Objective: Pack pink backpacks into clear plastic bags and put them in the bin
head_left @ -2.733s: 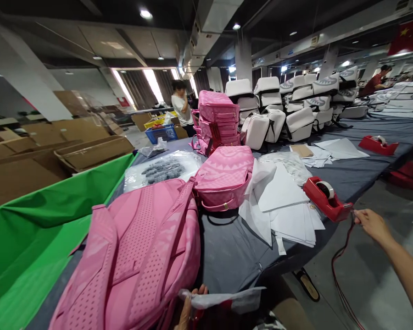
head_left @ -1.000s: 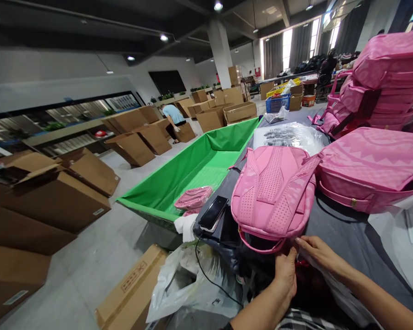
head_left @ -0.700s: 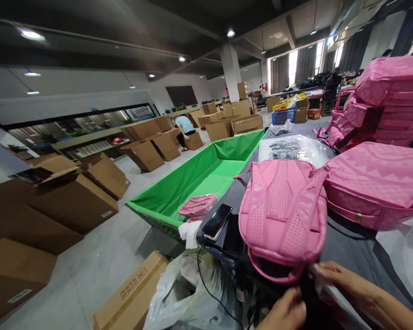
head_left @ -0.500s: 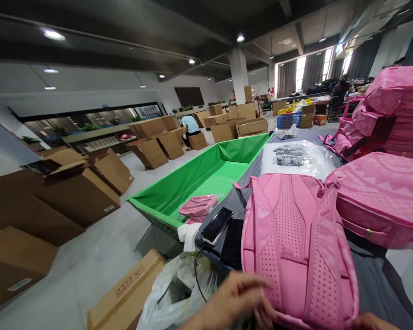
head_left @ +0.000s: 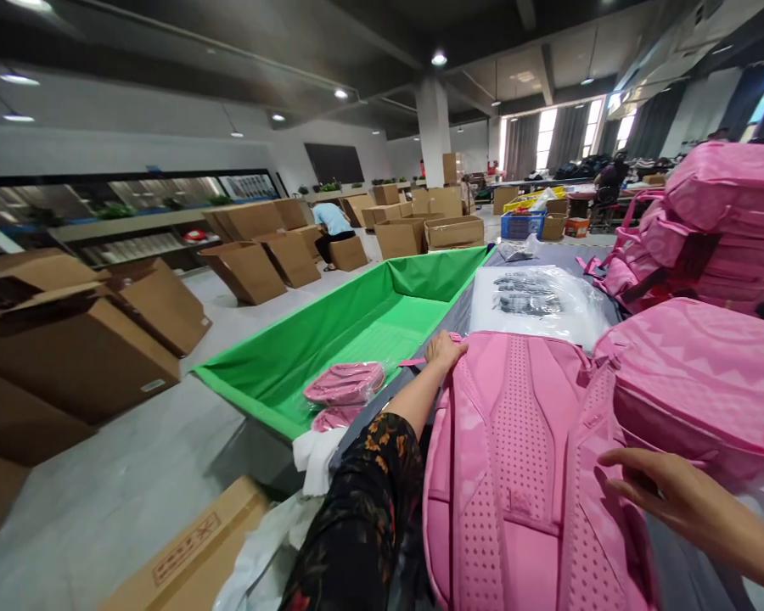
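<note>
A pink backpack [head_left: 531, 441] lies on the grey-covered table with its back panel and perforated shoulder straps facing up. My left hand [head_left: 446, 350] is closed on the backpack's upper left corner, the arm stretched forward in a dark floral sleeve. Over the right shoulder strap, my right hand [head_left: 668, 488] has its fingers stretched out and slightly apart, holding nothing; whether the fingertips touch the strap I cannot tell. Beyond the backpack's top edge lies a stack of clear plastic bags [head_left: 535, 297] with dark print.
Another pink backpack [head_left: 706, 373] lies close on the right, with stacked pink bags [head_left: 732, 221] behind it. Along the table's left side is a green bin [head_left: 356, 327] holding plastic-wrapped pink pouches [head_left: 344, 383]. Cardboard boxes [head_left: 102, 339] and a seated person [head_left: 332, 225] are farther left.
My left hand has moved forward from the backpack's lower left side to its upper left corner. My right hand has risen from the lower right edge to the right strap. The view has shifted.
</note>
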### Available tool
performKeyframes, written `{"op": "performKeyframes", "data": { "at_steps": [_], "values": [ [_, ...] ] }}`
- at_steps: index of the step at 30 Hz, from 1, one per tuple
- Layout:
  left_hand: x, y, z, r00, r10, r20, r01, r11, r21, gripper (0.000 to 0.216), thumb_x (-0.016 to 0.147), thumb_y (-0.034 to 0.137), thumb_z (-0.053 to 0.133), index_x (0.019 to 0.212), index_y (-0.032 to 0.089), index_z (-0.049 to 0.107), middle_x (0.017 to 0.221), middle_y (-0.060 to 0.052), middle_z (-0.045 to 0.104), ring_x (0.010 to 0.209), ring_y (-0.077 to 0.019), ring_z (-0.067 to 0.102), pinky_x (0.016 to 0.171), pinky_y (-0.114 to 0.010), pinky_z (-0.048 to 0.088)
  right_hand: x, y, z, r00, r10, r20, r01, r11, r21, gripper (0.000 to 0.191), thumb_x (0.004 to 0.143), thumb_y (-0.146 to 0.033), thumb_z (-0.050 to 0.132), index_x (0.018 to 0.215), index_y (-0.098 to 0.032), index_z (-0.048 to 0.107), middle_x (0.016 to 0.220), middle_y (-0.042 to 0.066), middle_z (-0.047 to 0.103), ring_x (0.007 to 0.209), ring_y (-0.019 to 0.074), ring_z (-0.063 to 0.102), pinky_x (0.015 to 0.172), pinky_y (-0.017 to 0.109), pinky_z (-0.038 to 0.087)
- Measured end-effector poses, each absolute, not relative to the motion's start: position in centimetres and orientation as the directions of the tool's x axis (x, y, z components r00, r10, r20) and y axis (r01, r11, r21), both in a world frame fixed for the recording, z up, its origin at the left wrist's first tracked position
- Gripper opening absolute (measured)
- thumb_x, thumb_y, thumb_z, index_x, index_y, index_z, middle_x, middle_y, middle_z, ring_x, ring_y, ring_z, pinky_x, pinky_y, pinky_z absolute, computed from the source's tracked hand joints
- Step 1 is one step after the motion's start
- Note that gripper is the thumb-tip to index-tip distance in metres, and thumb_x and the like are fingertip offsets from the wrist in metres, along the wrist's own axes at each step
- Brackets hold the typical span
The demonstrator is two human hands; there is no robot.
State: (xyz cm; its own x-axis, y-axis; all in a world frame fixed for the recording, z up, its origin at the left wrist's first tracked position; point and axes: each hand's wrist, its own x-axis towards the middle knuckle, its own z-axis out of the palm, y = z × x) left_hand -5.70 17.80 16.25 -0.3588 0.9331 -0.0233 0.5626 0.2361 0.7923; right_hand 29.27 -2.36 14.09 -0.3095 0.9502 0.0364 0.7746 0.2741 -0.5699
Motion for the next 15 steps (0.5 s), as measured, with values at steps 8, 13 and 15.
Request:
{"op": "performKeyframes", "data": {
  "at_steps": [8,13,15],
  "values": [
    [-10.0,17.5,16.9,-0.346,0.933,-0.098,0.382,0.235,0.894,0.010,0.075,0.022,0.073,0.079,0.015,0.068,0.071,-0.005,0.070,0.068,-0.0188,0.065,0.064,-0.029,0.048,16.5,14.4,16.2,-0.597,0.758,0.264,0.642,0.648,-0.410,0.035,0.091,-0.031,0.048,0.117,-0.019,0.068,0.114,0.013,0.070,0.097,0.0236,0.068,0.085,0.035,0.052],
    [-8.6,17.9,14.7,-0.454,0.891,0.016,0.353,0.163,0.921,0.020,0.079,0.034,0.076,0.084,0.017,0.067,0.087,-0.008,0.072,0.087,-0.0226,0.066,0.076,-0.031,0.050,5.6,19.8,15.1,-0.641,0.739,0.208,0.671,0.671,-0.316,0.014,0.088,-0.024,0.058,0.090,-0.019,0.072,0.086,0.008,0.073,0.080,0.0201,0.067,0.075,0.029,0.048],
    [-9.1,18.6,13.6,-0.504,0.863,0.018,0.340,0.179,0.923,0.021,0.085,0.036,0.074,0.082,0.017,0.066,0.096,-0.012,0.072,0.099,-0.0250,0.065,0.085,-0.034,0.050,3.4,20.1,14.1,-0.632,0.748,0.204,0.694,0.663,-0.282,0.021,0.091,-0.025,0.055,0.078,-0.019,0.070,0.074,0.007,0.070,0.072,0.0198,0.064,0.072,0.030,0.045]
  ]
}}
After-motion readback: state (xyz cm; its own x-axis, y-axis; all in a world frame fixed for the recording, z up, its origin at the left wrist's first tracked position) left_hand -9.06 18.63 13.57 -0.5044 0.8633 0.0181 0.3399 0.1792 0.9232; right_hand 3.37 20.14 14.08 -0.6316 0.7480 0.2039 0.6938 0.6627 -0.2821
